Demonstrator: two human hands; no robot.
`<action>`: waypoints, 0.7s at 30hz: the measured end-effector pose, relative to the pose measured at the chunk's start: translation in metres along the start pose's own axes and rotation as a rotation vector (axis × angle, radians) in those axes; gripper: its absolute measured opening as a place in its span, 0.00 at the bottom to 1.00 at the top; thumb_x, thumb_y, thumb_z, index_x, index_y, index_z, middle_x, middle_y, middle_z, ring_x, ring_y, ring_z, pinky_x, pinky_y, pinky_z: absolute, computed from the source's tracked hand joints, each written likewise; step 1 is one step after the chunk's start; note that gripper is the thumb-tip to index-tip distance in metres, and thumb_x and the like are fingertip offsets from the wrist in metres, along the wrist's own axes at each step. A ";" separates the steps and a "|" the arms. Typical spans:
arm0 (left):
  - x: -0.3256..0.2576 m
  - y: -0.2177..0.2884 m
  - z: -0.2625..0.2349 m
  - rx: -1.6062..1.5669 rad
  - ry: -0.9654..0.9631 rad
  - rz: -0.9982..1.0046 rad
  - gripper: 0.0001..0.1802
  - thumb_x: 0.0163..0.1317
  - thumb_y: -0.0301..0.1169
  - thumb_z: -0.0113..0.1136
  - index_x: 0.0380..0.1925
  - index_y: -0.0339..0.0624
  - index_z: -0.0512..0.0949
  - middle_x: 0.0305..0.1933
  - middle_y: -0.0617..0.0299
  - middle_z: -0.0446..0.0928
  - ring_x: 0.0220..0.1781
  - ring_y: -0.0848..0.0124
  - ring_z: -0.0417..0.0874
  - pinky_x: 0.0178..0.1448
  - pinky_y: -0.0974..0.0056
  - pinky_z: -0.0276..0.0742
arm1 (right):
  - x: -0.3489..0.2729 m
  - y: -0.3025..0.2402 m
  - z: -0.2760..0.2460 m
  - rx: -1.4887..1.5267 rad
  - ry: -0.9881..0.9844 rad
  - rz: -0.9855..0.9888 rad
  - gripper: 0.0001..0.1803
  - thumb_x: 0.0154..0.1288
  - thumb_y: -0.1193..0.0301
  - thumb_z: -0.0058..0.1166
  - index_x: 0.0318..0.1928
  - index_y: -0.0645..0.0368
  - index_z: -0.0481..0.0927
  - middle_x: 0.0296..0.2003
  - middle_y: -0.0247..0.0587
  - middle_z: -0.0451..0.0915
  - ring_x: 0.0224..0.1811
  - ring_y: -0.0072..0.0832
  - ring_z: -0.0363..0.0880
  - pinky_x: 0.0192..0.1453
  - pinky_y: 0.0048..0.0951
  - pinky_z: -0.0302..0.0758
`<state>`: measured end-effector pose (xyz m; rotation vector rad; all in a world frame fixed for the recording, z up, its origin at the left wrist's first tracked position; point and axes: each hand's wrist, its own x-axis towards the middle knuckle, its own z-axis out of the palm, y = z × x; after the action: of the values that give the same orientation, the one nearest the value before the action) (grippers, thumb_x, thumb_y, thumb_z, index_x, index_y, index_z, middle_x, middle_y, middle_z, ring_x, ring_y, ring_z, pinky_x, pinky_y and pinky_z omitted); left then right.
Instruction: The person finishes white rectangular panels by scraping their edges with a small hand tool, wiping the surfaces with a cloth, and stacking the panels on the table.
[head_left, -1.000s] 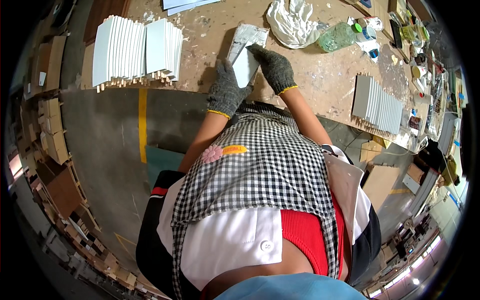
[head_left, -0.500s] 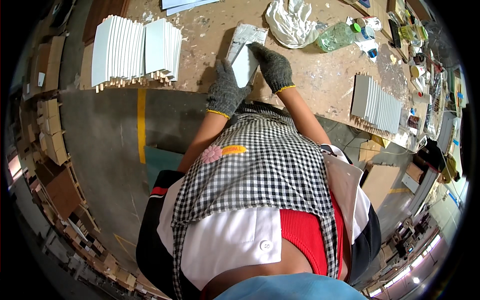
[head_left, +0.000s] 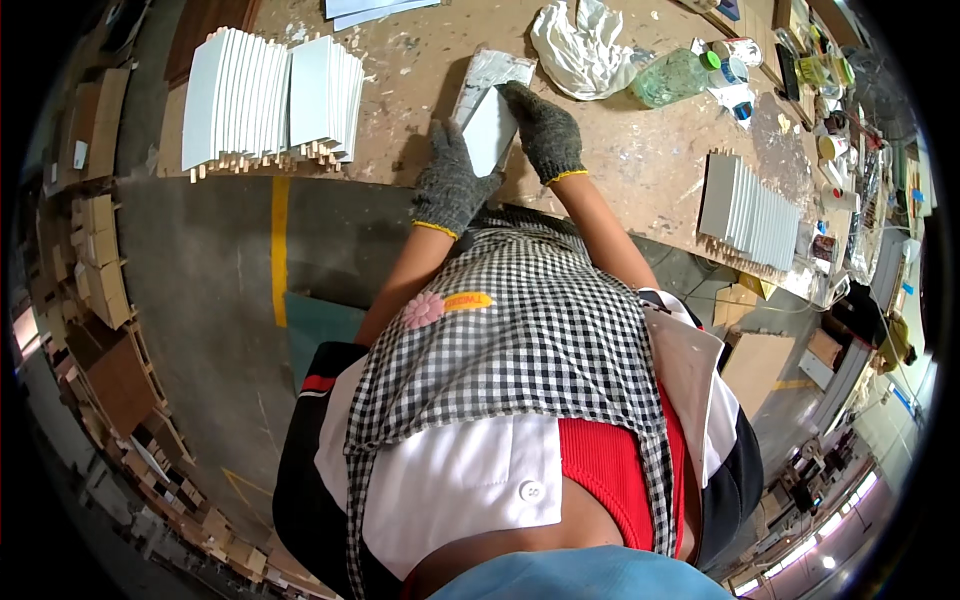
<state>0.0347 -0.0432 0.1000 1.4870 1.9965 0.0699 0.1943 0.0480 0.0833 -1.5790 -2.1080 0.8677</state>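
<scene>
Both my hands wear dark grey knit gloves with yellow cuffs. Between them is a white panel (head_left: 490, 135), tilted, near the table's front edge. My left hand (head_left: 452, 182) grips the panel's left side and lower part. At its upper right edge, my right hand (head_left: 543, 128) has its fingers closed against the panel. Just beyond lies a block with a white, paint-smeared top (head_left: 497, 70), partly covered by the panel. The undersides of both hands' fingers are hidden.
On the worktable (head_left: 400, 110), two rows of white panels (head_left: 235, 100) with wooden pegs stand at the left. Another row of panels (head_left: 750, 212) stands at the right. A crumpled white cloth (head_left: 582, 48), a green-capped clear bottle (head_left: 670, 78) and small jars lie toward the back right.
Hardly anything differs. The view has shifted very slightly, while both hands keep their places on the panel.
</scene>
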 end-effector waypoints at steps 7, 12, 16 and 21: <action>0.000 -0.003 0.002 0.011 -0.005 0.005 0.70 0.54 0.58 0.73 0.81 0.35 0.38 0.84 0.35 0.39 0.82 0.43 0.58 0.76 0.46 0.68 | 0.004 0.002 0.001 0.001 0.026 -0.045 0.21 0.80 0.53 0.44 0.66 0.39 0.80 0.53 0.46 0.86 0.54 0.45 0.85 0.56 0.42 0.80; 0.000 -0.001 0.000 -0.004 -0.025 0.005 0.69 0.55 0.58 0.72 0.80 0.34 0.38 0.84 0.35 0.39 0.82 0.42 0.56 0.77 0.46 0.67 | 0.006 -0.003 -0.004 0.018 -0.007 -0.031 0.19 0.80 0.60 0.45 0.63 0.41 0.82 0.56 0.48 0.84 0.57 0.47 0.84 0.60 0.45 0.79; -0.001 0.001 -0.002 -0.020 -0.011 0.013 0.68 0.56 0.58 0.71 0.80 0.34 0.38 0.84 0.34 0.39 0.83 0.43 0.53 0.79 0.47 0.65 | 0.006 -0.010 -0.012 -0.092 -0.155 0.096 0.19 0.79 0.60 0.45 0.64 0.42 0.81 0.57 0.47 0.84 0.57 0.46 0.84 0.60 0.44 0.79; 0.001 -0.004 0.005 -0.038 0.038 0.024 0.68 0.56 0.57 0.72 0.80 0.34 0.38 0.84 0.34 0.39 0.84 0.43 0.52 0.80 0.47 0.63 | 0.006 0.005 -0.003 0.038 -0.057 -0.047 0.20 0.80 0.58 0.44 0.67 0.36 0.79 0.52 0.49 0.86 0.54 0.48 0.85 0.57 0.45 0.80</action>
<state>0.0339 -0.0457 0.0936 1.4964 1.9970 0.1463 0.1977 0.0557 0.0815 -1.4971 -2.1458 0.9416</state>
